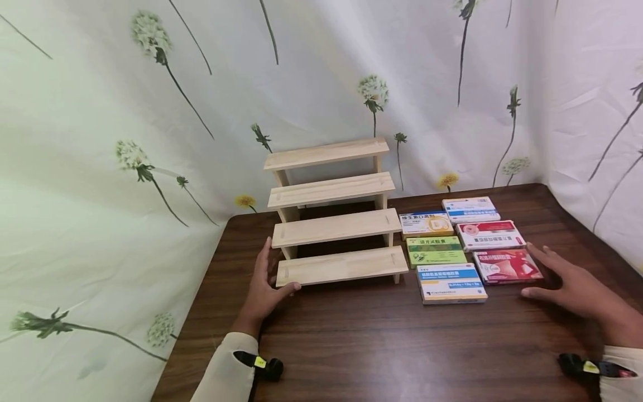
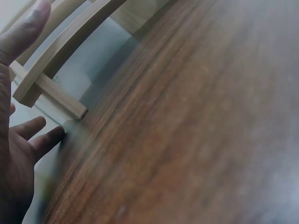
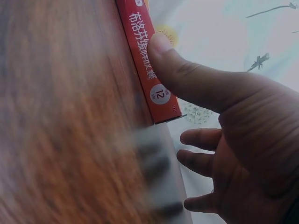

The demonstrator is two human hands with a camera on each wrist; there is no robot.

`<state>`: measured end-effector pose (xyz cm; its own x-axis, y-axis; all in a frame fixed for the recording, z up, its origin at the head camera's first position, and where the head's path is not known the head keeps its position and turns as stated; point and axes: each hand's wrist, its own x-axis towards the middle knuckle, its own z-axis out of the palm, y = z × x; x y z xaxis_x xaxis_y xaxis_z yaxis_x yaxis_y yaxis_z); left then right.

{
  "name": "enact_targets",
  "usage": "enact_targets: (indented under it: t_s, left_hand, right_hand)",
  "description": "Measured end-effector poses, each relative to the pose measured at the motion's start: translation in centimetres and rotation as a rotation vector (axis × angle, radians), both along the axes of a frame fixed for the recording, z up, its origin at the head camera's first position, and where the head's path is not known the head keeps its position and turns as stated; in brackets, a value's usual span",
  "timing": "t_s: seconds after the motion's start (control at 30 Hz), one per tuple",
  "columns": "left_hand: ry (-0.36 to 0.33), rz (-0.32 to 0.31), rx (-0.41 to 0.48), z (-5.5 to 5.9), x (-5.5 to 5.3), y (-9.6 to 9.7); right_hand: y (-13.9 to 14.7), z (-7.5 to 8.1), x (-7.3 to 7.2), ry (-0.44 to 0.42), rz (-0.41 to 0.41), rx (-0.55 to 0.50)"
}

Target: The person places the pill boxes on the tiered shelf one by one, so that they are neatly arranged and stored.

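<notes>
A pale wooden stepped rack (image 1: 341, 267) stands on the table, its tiers rising toward the back. My left hand (image 1: 263, 290) is at the rack's left end, thumb spread from the fingers around the lowest tier's corner; whether it touches is unclear. Several flat medicine boxes lie in two columns right of the rack: a white-and-blue box (image 1: 451, 283), a green box (image 1: 436, 251), a white-and-orange box (image 1: 426, 224), a red box (image 1: 507, 265), a red-and-white box (image 1: 489, 234) and another blue-and-white box (image 1: 470, 210). Beside the red box, my right hand (image 1: 572, 285) holds nothing, fingers apart.
The dark wooden table (image 1: 372, 346) reaches back to a white curtain (image 1: 311, 84) printed with dandelions. Its right edge runs behind my right hand. Each wrist wears a small black camera, such as the left camera (image 1: 271, 368).
</notes>
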<state>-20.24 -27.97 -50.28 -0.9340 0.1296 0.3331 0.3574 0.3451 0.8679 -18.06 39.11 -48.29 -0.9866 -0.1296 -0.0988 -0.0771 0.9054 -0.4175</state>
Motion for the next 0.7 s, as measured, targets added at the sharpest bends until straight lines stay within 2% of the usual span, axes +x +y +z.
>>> enact_targets:
  t_s: [0.1, 0.27, 0.37, 0.7]
  left_hand:
    - [0.01, -0.012, 0.001, -0.15, -0.38, 0.31]
    - [-0.013, -0.054, 0.037, -0.19, -0.65, 0.87]
    - [-0.022, -0.041, 0.051, -0.21, -0.41, 0.81]
    - [-0.026, -0.003, -0.007, -0.23, 0.11, 0.18]
  right_hand:
    - [0.44, -0.04, 0.28, -0.007, -0.008, -0.009]
    - [1.05, -0.15, 0.8, 0.001, -0.016, 0.003]
    - [1.01, -0.22, 0.66, 0.014, -0.006, 0.002]
    - [0.56, -0.2, 0.07, 0.006, 0.001, -0.001]
